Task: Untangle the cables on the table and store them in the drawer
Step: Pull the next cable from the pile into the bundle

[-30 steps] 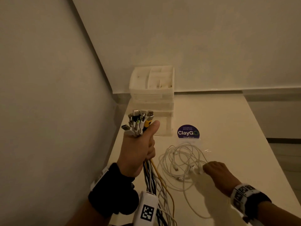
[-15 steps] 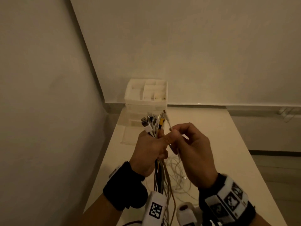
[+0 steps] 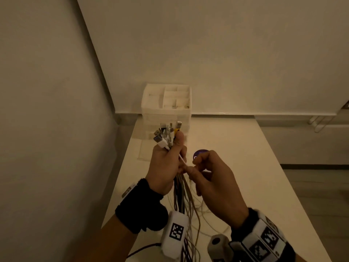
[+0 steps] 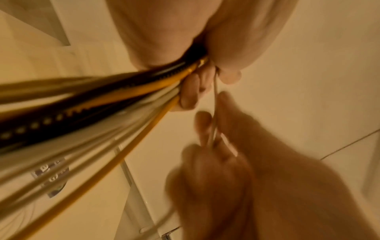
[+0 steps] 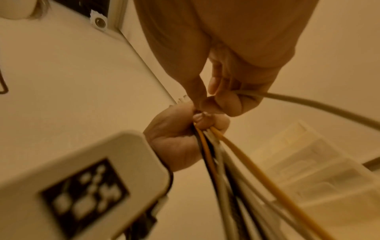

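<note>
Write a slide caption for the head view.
Left hand grips a cable bundle upright while right hand pinches one white cable.

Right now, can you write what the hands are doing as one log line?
left hand: holds cable bundle | right hand: pinches white cable beside bundle | drawer unit: behind, on table

- The lower ends of the cable bundle [image 3: 181, 201] are cut off by the bottom edge of the head view.
- The purple sticker [image 3: 198, 154] on the table [image 3: 245, 167] is partly hidden behind the right hand [image 3: 215, 183]; its lettering cannot be read.
- The right hand is blurred in the left wrist view.
- The contents of the drawer unit [image 3: 167, 103] at the table's far left corner are too small to be told.
</note>
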A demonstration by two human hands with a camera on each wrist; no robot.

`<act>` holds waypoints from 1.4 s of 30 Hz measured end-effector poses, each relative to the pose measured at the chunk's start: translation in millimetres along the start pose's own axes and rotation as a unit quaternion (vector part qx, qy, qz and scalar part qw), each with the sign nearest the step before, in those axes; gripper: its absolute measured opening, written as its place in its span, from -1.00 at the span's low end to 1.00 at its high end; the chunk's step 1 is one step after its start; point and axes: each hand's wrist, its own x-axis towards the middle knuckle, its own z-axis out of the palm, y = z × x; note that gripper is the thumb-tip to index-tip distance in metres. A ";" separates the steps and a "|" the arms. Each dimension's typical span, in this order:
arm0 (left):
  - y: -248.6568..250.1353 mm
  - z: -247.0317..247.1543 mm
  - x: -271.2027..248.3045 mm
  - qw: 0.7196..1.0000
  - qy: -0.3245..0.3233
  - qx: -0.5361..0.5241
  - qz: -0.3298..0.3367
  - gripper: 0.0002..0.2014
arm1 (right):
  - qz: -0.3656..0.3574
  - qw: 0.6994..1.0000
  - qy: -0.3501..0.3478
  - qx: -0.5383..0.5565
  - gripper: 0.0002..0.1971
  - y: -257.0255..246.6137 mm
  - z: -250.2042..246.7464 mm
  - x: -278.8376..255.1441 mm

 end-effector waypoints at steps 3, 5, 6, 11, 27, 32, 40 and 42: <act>3.2 -14.2 6.6 0.999 0.014 -0.032 0.009 -0.65 | -0.027 0.993 -0.081 -0.086 -0.88 20.6 -10.5 -10.0; 7.0 -23.6 9.1 0.997 0.015 -0.081 0.003 -0.61 | -0.021 0.988 -0.117 -0.099 -0.81 34.7 -20.2 -13.5; 10.2 -28.4 9.4 0.995 0.012 -0.102 -0.005 -0.59 | -0.011 0.987 -0.126 -0.098 -0.78 41.0 -25.5 -14.5; 42.2 -58.2 11.4 0.997 0.030 -0.075 0.014 -0.58 | 0.083 0.986 -0.101 -0.100 -0.57 62.9 -55.2 -7.6; -5.1 -8.1 -18.7 0.963 -0.106 0.222 0.112 -0.81 | 0.043 0.993 -0.039 0.099 -0.53 3.5 -24.4 21.0; 8.3 -34.5 9.7 0.993 0.022 0.097 0.061 -0.81 | 0.087 0.988 -0.048 0.120 -0.57 29.3 -37.0 2.2; 20.7 -72.1 36.2 0.979 0.185 0.026 0.081 -0.78 | 0.114 0.993 0.024 -0.032 -0.54 92.0 -69.9 -23.4; 13.5 -64.0 29.9 0.968 0.205 0.090 0.110 -0.76 | 0.115 0.992 0.053 -0.020 -0.52 92.1 -70.0 -18.7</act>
